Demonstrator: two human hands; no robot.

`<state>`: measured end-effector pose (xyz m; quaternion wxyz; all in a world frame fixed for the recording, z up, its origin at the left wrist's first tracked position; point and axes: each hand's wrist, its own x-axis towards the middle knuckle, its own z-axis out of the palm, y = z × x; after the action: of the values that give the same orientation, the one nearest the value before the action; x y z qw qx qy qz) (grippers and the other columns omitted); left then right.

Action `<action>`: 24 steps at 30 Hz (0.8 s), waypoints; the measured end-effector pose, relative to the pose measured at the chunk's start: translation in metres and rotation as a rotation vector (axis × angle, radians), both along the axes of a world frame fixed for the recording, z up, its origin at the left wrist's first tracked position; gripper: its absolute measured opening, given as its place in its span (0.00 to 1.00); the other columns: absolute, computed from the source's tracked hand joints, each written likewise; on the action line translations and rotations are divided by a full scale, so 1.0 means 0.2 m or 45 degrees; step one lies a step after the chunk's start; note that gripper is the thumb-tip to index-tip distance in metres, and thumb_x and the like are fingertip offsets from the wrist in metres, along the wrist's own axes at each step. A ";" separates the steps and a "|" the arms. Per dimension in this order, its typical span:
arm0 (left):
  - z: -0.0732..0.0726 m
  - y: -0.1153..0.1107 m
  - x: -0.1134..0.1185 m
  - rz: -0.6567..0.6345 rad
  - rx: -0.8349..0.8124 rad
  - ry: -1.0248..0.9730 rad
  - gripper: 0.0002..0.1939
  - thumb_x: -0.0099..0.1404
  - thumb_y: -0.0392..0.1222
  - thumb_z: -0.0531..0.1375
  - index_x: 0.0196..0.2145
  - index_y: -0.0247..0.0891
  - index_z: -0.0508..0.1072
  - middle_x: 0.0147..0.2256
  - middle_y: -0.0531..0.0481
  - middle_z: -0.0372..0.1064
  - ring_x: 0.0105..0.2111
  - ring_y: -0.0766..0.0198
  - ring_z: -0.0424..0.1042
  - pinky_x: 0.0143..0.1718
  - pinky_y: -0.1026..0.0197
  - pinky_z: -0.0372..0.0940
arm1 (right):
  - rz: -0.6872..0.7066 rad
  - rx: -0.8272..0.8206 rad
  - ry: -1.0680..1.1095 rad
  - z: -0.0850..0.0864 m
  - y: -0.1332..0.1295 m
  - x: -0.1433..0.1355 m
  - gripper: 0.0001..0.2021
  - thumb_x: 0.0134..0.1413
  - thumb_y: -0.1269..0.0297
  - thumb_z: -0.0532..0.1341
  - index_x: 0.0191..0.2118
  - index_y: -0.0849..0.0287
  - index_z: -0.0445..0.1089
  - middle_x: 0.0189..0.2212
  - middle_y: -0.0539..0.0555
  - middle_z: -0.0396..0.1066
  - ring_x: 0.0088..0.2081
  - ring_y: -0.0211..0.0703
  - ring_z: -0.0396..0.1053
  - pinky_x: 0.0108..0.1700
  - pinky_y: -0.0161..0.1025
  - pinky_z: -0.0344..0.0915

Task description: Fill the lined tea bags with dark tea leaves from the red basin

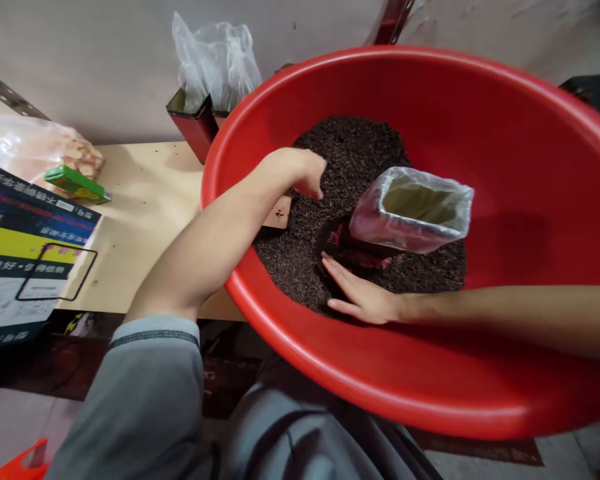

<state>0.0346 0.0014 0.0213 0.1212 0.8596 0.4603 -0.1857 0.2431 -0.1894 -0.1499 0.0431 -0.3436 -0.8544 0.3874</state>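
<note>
Inside a big red plastic tub (510, 113) lies a heap of dark, dry shreds that look like loose tea (360, 143). My left hand (310, 172) reaches over the tub's left rim and bends down at the heap; its fingers are mostly hidden. Below that wrist, a pale, box-like block (280, 213) with dark specks shows partly. My right hand (363, 293) rests on the near side of the heap, palm down, fingers spread and holding nothing. Just beyond it, a red tin (365, 250) stands tilted in the heap, a clear plastic liner bag (420, 233) folded over its mouth.
Left of the tub is a pale wooden shelf (145, 200). On it are two red tins (195, 127) with clear bags (217, 63) sticking up, a green box (75, 183), a plastic bag (35, 143) and a printed carton (25, 260). A metal post (394, 20) stands behind.
</note>
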 end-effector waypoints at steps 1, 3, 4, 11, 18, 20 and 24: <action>0.02 -0.03 0.01 -0.011 0.002 0.008 0.31 0.65 0.51 0.67 0.62 0.35 0.75 0.55 0.47 0.76 0.61 0.37 0.69 0.62 0.43 0.61 | -0.016 0.002 0.104 -0.04 0.01 -0.04 0.46 0.72 0.43 0.51 0.79 0.65 0.29 0.78 0.71 0.27 0.79 0.58 0.31 0.77 0.61 0.42; 0.07 -0.08 0.04 -0.012 0.005 0.011 0.29 0.66 0.47 0.66 0.63 0.36 0.75 0.56 0.46 0.77 0.61 0.38 0.70 0.62 0.44 0.62 | -0.047 0.034 0.328 -0.10 0.02 -0.13 0.43 0.73 0.44 0.51 0.79 0.60 0.32 0.79 0.67 0.33 0.79 0.55 0.35 0.77 0.61 0.43; 0.10 -0.10 0.05 -0.012 0.006 0.000 0.30 0.65 0.45 0.67 0.63 0.38 0.75 0.57 0.46 0.77 0.61 0.39 0.71 0.63 0.46 0.62 | -0.075 0.053 0.429 -0.12 0.02 -0.19 0.42 0.72 0.45 0.51 0.80 0.58 0.34 0.78 0.66 0.37 0.78 0.55 0.38 0.77 0.61 0.44; 0.21 -0.18 0.07 -0.054 0.032 0.103 0.27 0.65 0.39 0.68 0.62 0.41 0.77 0.57 0.44 0.78 0.56 0.44 0.75 0.61 0.51 0.67 | -0.494 -0.255 0.593 -0.07 -0.03 -0.41 0.38 0.70 0.40 0.54 0.76 0.56 0.54 0.75 0.62 0.54 0.75 0.55 0.51 0.77 0.60 0.47; 0.22 -0.20 0.08 -0.095 0.031 0.200 0.24 0.67 0.40 0.65 0.60 0.42 0.78 0.49 0.44 0.83 0.49 0.44 0.80 0.56 0.49 0.72 | -0.979 -0.857 0.662 0.03 -0.07 -0.57 0.46 0.53 0.31 0.66 0.71 0.50 0.62 0.72 0.57 0.61 0.73 0.56 0.56 0.76 0.59 0.49; 0.22 -0.20 0.08 -0.091 0.010 0.222 0.24 0.67 0.39 0.65 0.60 0.42 0.79 0.50 0.45 0.82 0.51 0.44 0.79 0.57 0.49 0.71 | -1.013 -0.865 0.658 0.05 -0.08 -0.60 0.48 0.47 0.35 0.72 0.70 0.49 0.63 0.70 0.57 0.63 0.72 0.57 0.59 0.75 0.59 0.52; 0.17 -0.16 0.08 -0.085 -0.023 0.239 0.28 0.66 0.39 0.65 0.64 0.37 0.75 0.57 0.41 0.77 0.57 0.42 0.74 0.60 0.50 0.66 | -0.944 -0.746 0.644 0.08 -0.06 -0.62 0.40 0.48 0.43 0.74 0.64 0.52 0.68 0.62 0.58 0.72 0.64 0.55 0.69 0.71 0.56 0.60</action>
<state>0.0515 -0.0301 0.0549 0.0790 0.8522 0.4392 -0.2733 0.1201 -0.2012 -0.1348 0.2838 -0.5160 -0.4948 0.6390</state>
